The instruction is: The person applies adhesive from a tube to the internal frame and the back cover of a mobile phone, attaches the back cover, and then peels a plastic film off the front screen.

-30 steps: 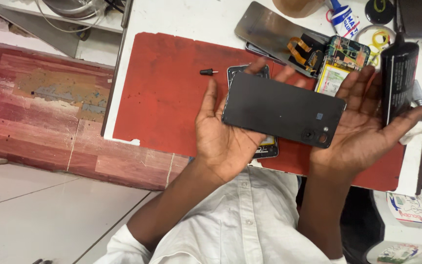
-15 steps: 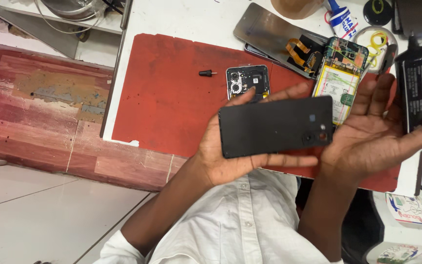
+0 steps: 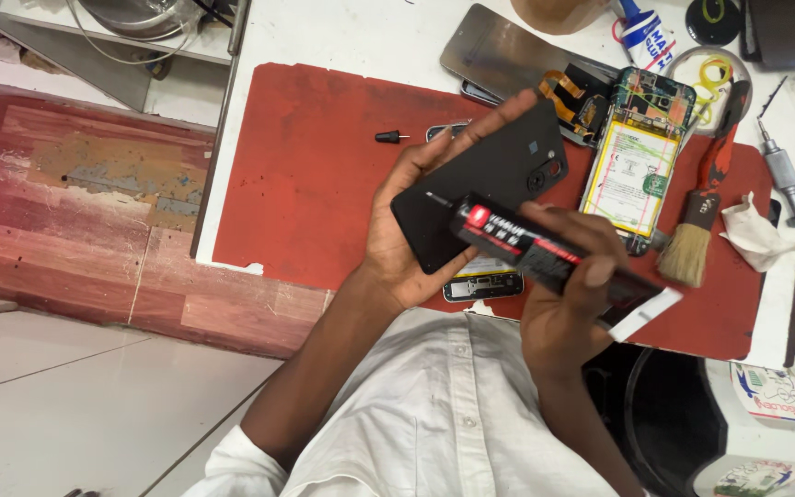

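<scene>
My left hand holds a black phone back cover, tilted, its camera holes toward the upper right. My right hand grips a black glue tube with a red band, its nozzle end touching the cover's lower left edge. Both hands hover above a red work mat. An opened phone body with its battery and circuit board showing lies on the mat just right of the cover. A small phone part lies under my hands, partly hidden.
A brush with a red handle lies right of the opened phone. A screwdriver and a crumpled tissue sit at the right. A detached screen lies at the back, a small black bit on the mat's left.
My right hand, which had the tube at the far right, has brought it across to the cover's edge. My left hand has tilted the cover and now holds it alone.
</scene>
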